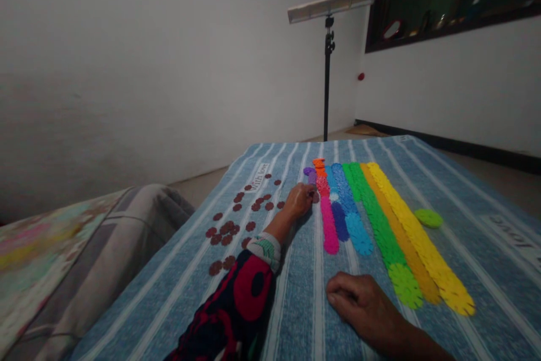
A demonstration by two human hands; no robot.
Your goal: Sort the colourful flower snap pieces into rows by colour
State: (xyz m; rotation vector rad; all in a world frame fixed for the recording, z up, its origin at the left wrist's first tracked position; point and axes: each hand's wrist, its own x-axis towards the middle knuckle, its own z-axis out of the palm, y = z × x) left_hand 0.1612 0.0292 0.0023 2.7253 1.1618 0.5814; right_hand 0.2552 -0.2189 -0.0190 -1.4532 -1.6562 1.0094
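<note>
My left hand [300, 201] reaches over the table, its fingers pinched at a dark brown notched disc [315, 197] at the lower end of a short purple row [310, 174]. Right beside it run a red and orange row [322, 182] and a pink row [329, 226] of overlapping plastic snowflake discs. My right hand [363, 304] rests closed on the cloth near the front, with nothing visible in it. Left of my left arm lie several loose brown discs [227, 228], some overlapping.
Further rows in blue [346, 195], green [382, 231], and yellow [422, 237] stretch along the striped cloth [296, 304]. A lime green pile of discs [428, 218] lies to the right. Behind the table stands a lamp on a black pole [327, 79]. Draped fabric [139, 237] is at left.
</note>
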